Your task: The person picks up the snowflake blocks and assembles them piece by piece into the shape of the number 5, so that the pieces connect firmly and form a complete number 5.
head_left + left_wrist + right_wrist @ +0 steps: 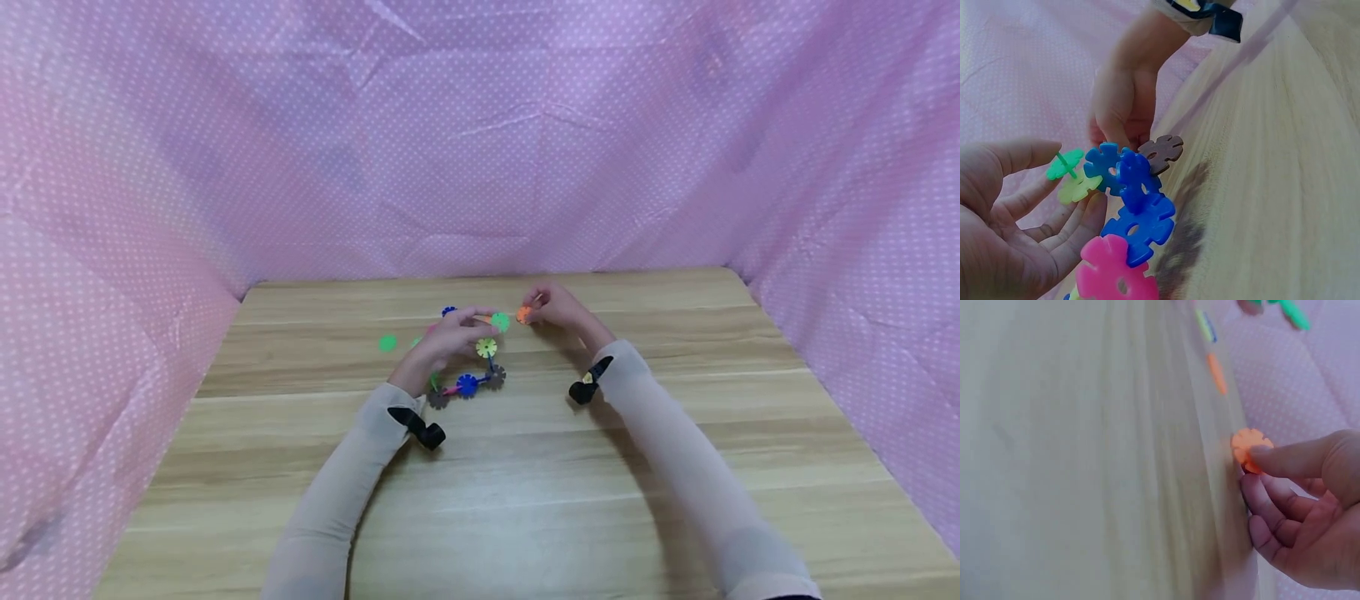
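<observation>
My left hand [453, 337] pinches a chain of slotted, flower-shaped plastic discs by its green disc [1065, 164] and yellow disc [1079, 188]. Blue discs [1139, 229], a pink disc [1110, 270] and a brown disc [1161, 153] show beside those fingers in the left wrist view. From the head, part of the linked chain hangs below the palm, with a dark blue disc [467, 385] among its pieces. Between thumb and fingers, my right hand [557, 306] holds a single orange disc [1250, 450], just right of the green disc [500, 322].
A loose green disc [387, 342] lies on the wooden table [525, 500] left of the left hand. An orange piece [1217, 374] appears farther off in the right wrist view. Pink dotted cloth [480, 167] hangs around the table's back and sides.
</observation>
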### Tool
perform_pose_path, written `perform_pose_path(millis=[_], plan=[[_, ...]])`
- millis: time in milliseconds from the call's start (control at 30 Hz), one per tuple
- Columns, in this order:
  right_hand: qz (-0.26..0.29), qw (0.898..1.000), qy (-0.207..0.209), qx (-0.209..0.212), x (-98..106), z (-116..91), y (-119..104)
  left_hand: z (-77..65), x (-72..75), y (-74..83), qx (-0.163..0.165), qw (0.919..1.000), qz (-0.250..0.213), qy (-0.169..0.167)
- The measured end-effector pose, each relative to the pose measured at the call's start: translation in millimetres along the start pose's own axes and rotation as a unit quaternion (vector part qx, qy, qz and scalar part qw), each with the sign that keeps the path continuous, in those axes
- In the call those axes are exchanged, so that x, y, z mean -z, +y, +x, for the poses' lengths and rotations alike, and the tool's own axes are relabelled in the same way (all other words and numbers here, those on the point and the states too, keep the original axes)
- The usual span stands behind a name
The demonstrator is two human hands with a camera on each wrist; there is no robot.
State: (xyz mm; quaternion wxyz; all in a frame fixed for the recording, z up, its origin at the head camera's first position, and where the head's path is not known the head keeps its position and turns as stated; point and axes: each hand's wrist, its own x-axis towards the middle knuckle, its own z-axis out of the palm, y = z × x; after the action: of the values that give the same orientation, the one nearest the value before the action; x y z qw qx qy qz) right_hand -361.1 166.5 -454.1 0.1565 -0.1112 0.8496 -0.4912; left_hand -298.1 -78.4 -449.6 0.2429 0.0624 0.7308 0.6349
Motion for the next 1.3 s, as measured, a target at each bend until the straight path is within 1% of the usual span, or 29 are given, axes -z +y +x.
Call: perform_pose_path(millis=[100,233,300,400,533,733,900,1033,1167,1300], plan=[[0.038,0.999,0.012,-0.006,-2.5,-5.1,1.9,-1.2,-0.1,1.7,0.0,1.0,0.001,0.004],[0.088,0.996,0.017,-0.007,-7.7,-16.3,1.0,-2.7,0.6,3.0,0.009,0.9999,-0.005,0.008],[0.107,0.994,0.018,-0.009,-11.2,-22.7,-0.5,-3.5,1.2,3.2,0.012,0.9998,-0.01,0.009],[0.116,0.993,0.015,0.001,-17.1,-28.9,-0.4,-4.0,1.3,2.1,0.013,0.9997,-0.016,0.012],[0.109,0.994,0.015,0.019,-24.3,-32.8,0.4,-5.3,0.7,0.6,0.014,0.9998,-0.011,0.013],[0.103,0.994,0.014,0.028,-30.2,-35.2,-4.8,-4.8,1.0,0.3,0.009,0.9998,-0.009,0.016],[0.096,0.995,0.015,0.026,-29.2,-36.1,-9.8,-4.1,2.1,2.5,0.004,0.9996,-0.016,0.021],[0.093,0.995,0.02,0.031,-27.7,-37.7,-11.9,-5.0,1.0,3.4,0.01,0.9996,-0.008,0.024],[0.076,0.996,0.022,0.038,-26.8,-39.9,-14.8,-4.9,-0.9,3.5,0.012,0.9995,-0.013,0.026],[0.062,0.997,0.022,0.043,-29.3,-44.0,-19.0,-4.7,-1.9,1.6,0.012,0.9989,-0.017,0.043]])
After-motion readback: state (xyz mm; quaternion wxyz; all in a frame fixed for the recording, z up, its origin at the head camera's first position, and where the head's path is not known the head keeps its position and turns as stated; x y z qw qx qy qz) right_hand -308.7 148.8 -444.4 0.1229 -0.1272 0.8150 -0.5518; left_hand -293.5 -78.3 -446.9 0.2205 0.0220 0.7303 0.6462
